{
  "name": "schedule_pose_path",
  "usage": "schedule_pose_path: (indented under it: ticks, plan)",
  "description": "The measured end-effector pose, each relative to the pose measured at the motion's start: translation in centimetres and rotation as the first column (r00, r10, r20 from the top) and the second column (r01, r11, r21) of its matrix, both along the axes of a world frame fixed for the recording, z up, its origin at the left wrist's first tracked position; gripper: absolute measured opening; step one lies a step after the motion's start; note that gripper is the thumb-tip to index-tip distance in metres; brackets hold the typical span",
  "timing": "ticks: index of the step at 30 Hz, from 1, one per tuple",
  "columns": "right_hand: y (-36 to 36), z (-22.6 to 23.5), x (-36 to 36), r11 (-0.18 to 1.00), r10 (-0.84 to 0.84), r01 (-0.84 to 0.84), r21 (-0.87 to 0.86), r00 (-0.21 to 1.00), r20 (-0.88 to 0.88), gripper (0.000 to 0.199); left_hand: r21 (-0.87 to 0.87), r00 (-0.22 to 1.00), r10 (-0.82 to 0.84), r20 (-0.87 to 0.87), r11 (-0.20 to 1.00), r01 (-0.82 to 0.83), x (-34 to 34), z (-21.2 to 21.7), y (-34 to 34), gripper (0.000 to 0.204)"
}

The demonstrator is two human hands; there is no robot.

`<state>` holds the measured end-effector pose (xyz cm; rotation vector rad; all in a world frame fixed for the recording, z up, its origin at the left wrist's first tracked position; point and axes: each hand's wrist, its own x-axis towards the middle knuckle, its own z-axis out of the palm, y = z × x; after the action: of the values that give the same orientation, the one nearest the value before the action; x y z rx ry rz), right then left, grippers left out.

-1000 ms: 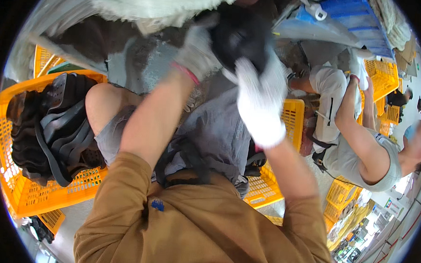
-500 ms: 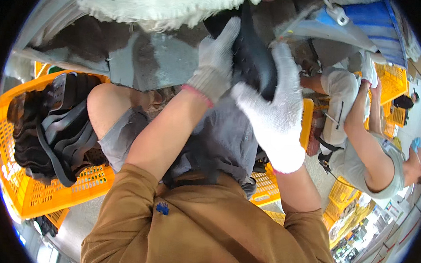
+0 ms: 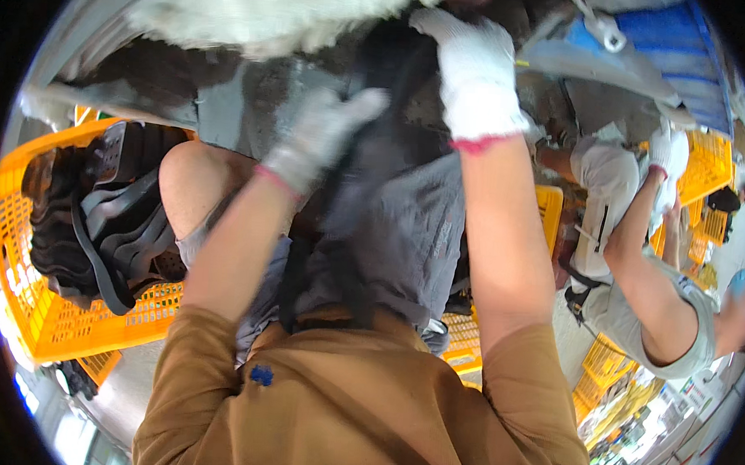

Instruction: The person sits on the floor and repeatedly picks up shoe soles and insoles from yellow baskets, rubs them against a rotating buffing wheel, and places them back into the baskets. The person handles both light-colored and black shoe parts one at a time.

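A black, perforated rubber clog [image 3: 390, 61], smeared by motion, hangs over my lap below the white fleecy cloth. My right hand [image 3: 480, 70], in a white knit glove with a red cuff edge, is at its far right side with fingers bent over it. My left hand [image 3: 320, 137], gloved the same way, is blurred to the left of the clog. Its thumb points right, while the other fingers are too smeared to read. Where the clog's lower end stops against my dark clothes is unclear.
A yellow crate [image 3: 47, 329] of black clogs [image 3: 112, 219] stands by my left knee. White fleecy cloth [image 3: 274, 13] covers the edge ahead. At right another person [image 3: 655, 306] works among yellow crates [image 3: 704, 170], near a blue ribbed panel [image 3: 673, 50].
My right hand has moved up and away to the clog's far end. My left hand has come down and left, off the clog. The clog has blurred with movement.
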<state>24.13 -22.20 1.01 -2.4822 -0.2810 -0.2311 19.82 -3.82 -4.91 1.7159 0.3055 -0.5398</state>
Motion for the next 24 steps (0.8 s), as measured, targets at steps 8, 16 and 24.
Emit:
schedule_pose_path:
  ticks: [8,16,24]
  plan:
    - [-0.2,5.4,-10.4,0.666,0.212,-0.115,-0.737,0.977,0.039,0.064,-0.63,0.996,0.057,0.067,0.777,-0.002,4.9,-6.8,-4.3,0.035]
    - [4.9,-2.8,-16.5,0.936,0.274,-0.238,-0.258,0.955,0.111,0.059,-0.895,0.901,0.19,-0.389,0.153,-0.419,0.8,-2.2,1.5,0.089]
    - [10.4,1.6,-5.2,0.885,0.088,-0.039,-0.464,0.993,0.085,0.02,-0.535,0.819,0.441,0.367,0.82,-0.202,1.7,-8.6,0.0,0.057]
